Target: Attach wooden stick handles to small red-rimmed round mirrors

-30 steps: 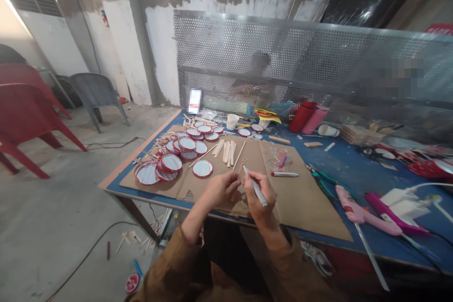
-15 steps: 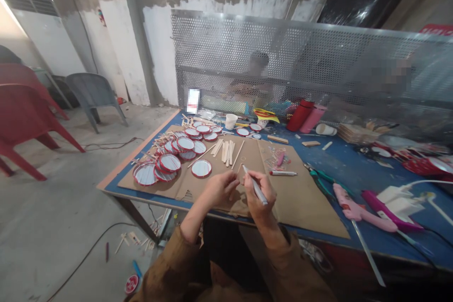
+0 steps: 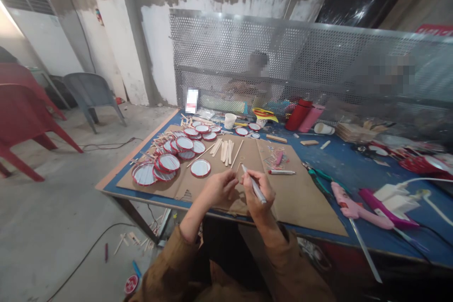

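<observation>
My right hand [image 3: 260,191] grips a white marker pen [image 3: 254,184] like a writing tool, its tip pointing up and to the left. My left hand [image 3: 220,189] is closed in a pinch on a small thin pale strip [image 3: 238,168], whose kind is too small to make out. The marker's tip is at or very near the strip; contact cannot be told. Both hands are over a cardboard sheet [image 3: 300,207]. Beyond them lie wooden craft sticks [image 3: 227,152] and a red-rimmed round disc [image 3: 200,168]. A second marker [image 3: 282,172] lies right of my right hand.
Red-rimmed discs [image 3: 169,162] are piled at the left of the blue table [image 3: 332,160]. A pink glue gun [image 3: 357,207], green-handled pliers [image 3: 320,179] and a power strip [image 3: 385,210] lie right. Paper cups [image 3: 230,121] and bottles [image 3: 299,114] stand behind, before a perforated metal screen [image 3: 219,47].
The view has shifted very slightly. Both hands keep nearly the same pose, with the marker and the thin strip held as before.
</observation>
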Demonstrator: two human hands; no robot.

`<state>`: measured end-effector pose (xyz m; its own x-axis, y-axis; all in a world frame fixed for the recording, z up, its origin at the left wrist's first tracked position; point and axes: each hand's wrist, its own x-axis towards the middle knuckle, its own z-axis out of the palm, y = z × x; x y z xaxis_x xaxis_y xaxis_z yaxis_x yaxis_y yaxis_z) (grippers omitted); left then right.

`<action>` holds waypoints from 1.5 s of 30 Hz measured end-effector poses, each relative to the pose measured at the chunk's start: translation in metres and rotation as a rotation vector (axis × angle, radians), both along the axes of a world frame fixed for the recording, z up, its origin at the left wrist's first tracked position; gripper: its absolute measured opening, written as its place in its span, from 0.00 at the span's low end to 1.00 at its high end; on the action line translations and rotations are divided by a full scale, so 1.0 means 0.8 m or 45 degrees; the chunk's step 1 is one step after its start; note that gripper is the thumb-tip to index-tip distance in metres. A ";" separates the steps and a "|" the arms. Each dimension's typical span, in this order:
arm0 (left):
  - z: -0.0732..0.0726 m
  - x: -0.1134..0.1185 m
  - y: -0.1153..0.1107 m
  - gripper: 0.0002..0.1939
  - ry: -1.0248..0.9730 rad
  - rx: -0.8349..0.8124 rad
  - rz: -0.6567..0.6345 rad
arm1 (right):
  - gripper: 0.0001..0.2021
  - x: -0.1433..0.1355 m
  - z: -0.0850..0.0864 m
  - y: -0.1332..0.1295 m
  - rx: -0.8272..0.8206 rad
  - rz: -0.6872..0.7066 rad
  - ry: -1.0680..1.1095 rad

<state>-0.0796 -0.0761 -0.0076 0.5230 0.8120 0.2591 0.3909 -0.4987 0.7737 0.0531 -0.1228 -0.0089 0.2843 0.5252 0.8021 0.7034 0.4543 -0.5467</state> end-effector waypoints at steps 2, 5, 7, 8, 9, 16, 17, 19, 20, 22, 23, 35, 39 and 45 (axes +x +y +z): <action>0.000 0.000 0.000 0.12 0.011 0.008 0.005 | 0.04 0.000 0.001 0.000 -0.009 -0.003 -0.016; 0.001 0.000 0.000 0.11 0.030 0.018 0.004 | 0.04 0.000 0.001 0.000 -0.017 -0.045 0.010; 0.002 -0.001 -0.001 0.11 0.030 0.013 0.001 | 0.05 0.001 -0.001 0.001 -0.009 -0.057 0.043; 0.002 -0.001 -0.001 0.11 0.029 0.009 -0.002 | 0.05 0.001 -0.002 0.001 -0.002 -0.050 0.053; 0.003 -0.001 -0.001 0.11 0.029 0.005 -0.004 | 0.05 0.001 -0.002 0.001 0.007 -0.038 0.058; 0.000 -0.001 0.000 0.12 -0.004 0.008 -0.014 | 0.04 -0.002 0.005 0.000 -0.006 0.000 0.000; -0.001 -0.001 0.000 0.12 -0.009 0.011 -0.014 | 0.04 -0.002 0.006 0.000 -0.013 -0.004 -0.008; -0.002 0.000 0.001 0.12 -0.017 0.014 -0.008 | 0.04 -0.002 0.006 0.000 -0.024 0.000 -0.020; -0.002 0.000 0.001 0.12 -0.017 0.015 -0.007 | 0.04 -0.001 0.006 0.000 -0.028 0.007 -0.023; -0.002 -0.001 0.001 0.12 -0.008 0.016 -0.004 | 0.04 -0.001 0.004 0.000 -0.028 0.021 -0.017; -0.002 -0.001 0.001 0.12 0.000 0.019 -0.002 | 0.04 -0.001 0.003 0.000 -0.023 0.023 -0.008; -0.002 -0.001 0.002 0.11 0.013 0.033 -0.011 | 0.05 -0.001 0.004 0.000 -0.028 0.013 0.014; -0.002 -0.001 0.002 0.12 0.018 0.018 -0.008 | 0.05 0.000 0.002 0.001 -0.040 0.025 0.037; -0.001 0.000 0.000 0.12 -0.002 0.031 0.001 | 0.04 0.001 0.003 -0.001 -0.063 0.033 -0.039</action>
<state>-0.0798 -0.0759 -0.0081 0.5219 0.8059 0.2797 0.3899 -0.5170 0.7620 0.0537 -0.1236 -0.0062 0.2460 0.5713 0.7830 0.7083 0.4454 -0.5476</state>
